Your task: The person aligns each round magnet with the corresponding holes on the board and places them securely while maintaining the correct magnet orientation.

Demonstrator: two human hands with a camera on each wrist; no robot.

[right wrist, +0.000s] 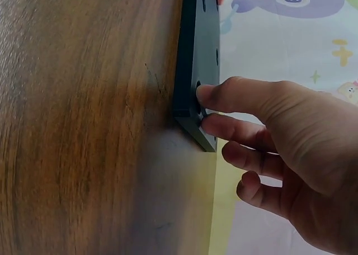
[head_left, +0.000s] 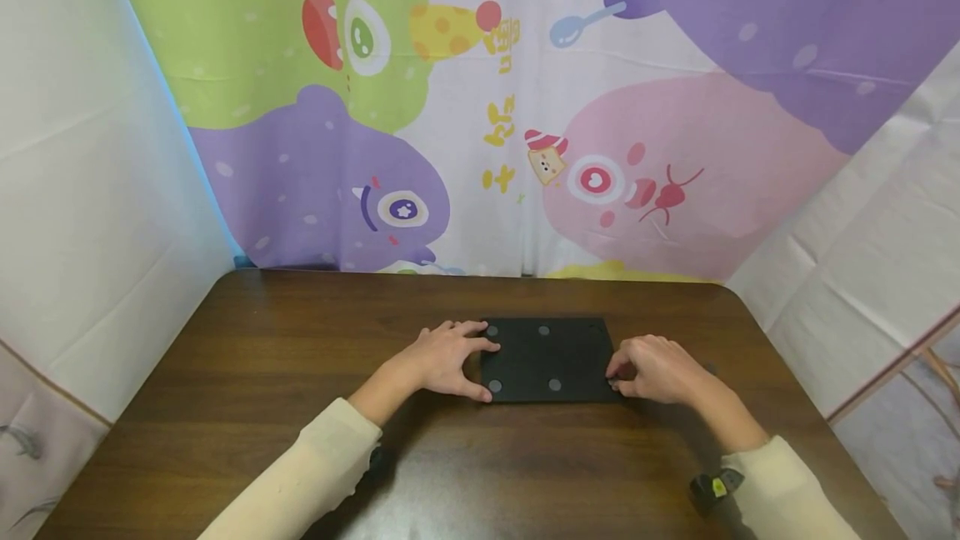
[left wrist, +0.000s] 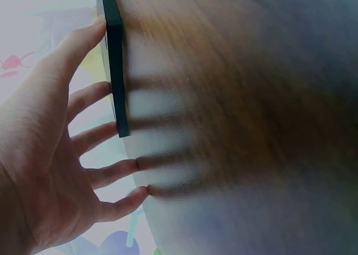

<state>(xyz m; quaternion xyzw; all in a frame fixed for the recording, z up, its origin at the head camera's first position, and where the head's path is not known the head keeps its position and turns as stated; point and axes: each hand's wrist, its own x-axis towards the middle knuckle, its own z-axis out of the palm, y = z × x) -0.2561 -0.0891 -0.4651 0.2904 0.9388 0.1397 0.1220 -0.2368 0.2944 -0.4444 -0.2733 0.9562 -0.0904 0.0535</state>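
A flat black rectangular board (head_left: 521,361) with several round grey discs along its long sides lies on the table. My left hand (head_left: 447,361) spreads its fingers at the board's left end. Its thumb and index finger touch the edge, while the outer fingers reach past the corner in the left wrist view. At the near right corner, my right hand (head_left: 656,369) has thumb and index finger pinched at a round disc (head_left: 613,382), mostly covered by the fingertips. The right wrist view shows the thumb (right wrist: 210,95) over this spot and the other fingers curled beside the end edge.
The brown wooden table (head_left: 450,473) extends around the board on all sides. A printed cartoon curtain (head_left: 480,232) hangs at its far edge, with white cloth walls (head_left: 90,148) at both sides. Dark straps sit at both wrists by the cream sleeves (head_left: 300,465).
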